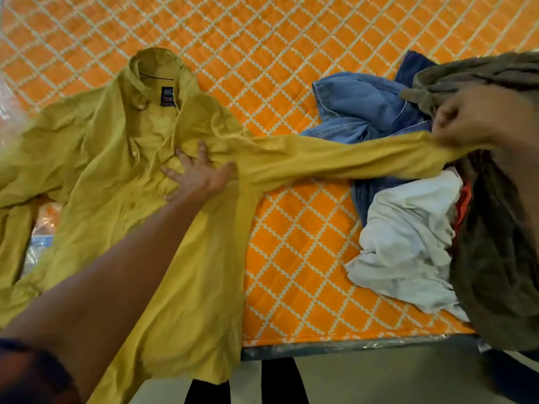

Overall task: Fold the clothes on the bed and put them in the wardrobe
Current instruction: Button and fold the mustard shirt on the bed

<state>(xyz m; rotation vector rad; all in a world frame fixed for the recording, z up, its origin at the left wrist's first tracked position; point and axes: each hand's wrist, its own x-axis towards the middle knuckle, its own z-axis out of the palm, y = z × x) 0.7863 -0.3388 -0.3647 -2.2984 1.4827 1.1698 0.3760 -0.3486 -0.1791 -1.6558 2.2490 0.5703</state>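
Single head-worn wide-angle view, forward and steeply down, close over the bed.

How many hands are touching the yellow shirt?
2. The left hand presses flat on the front of the yellow shirt. The right hand pinches the end of its outstretched sleeve. No other hand shows.
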